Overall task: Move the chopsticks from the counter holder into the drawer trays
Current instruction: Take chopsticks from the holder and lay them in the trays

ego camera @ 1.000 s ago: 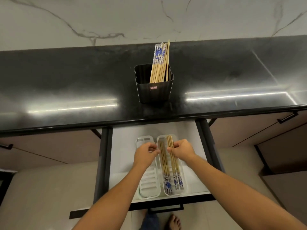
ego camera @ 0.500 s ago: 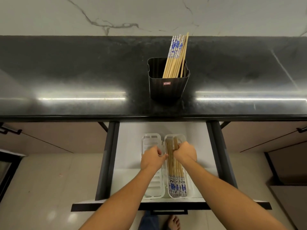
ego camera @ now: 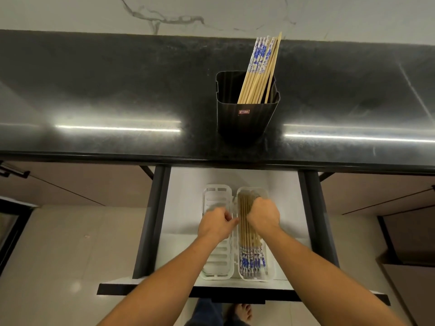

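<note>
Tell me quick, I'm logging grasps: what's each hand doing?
Left hand: curled over the left tray; holding anything cannot be told.
Right hand: closed on the chopsticks in the right tray.

Both hands are down in the open drawer. The right hand is curled over a bundle of chopsticks lying in the right tray; the left hand hovers over the empty left tray. Up on the black counter, a holder has more chopsticks leaning right.
</note>
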